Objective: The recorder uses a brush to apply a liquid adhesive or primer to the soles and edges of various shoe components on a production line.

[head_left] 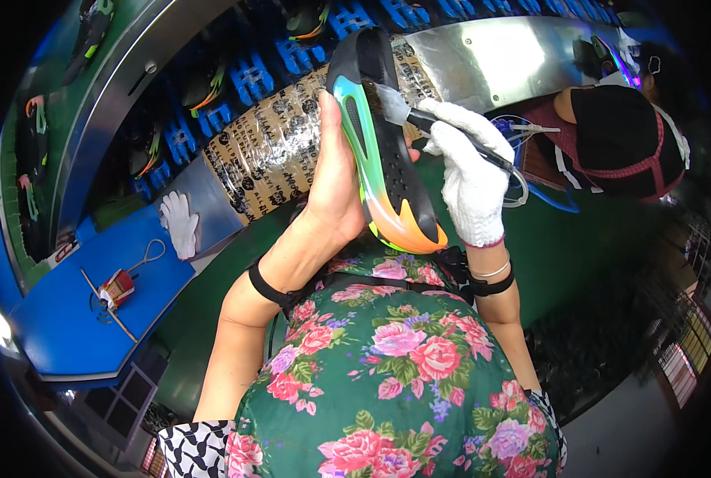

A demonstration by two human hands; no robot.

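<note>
My bare left hand grips a shoe from behind, sole turned up toward me. The sole is black in the middle with a rim shading from teal through green to orange. My right hand, in a white knit glove, holds a brush with a dark handle; its bristles rest on the black sole near the toe end. Both hands are raised in front of my flowered green apron.
A conveyor with blue holders carries more shoes across the top left. A blue table at left holds a white glove and a small red can. Another person in a dark top works at upper right.
</note>
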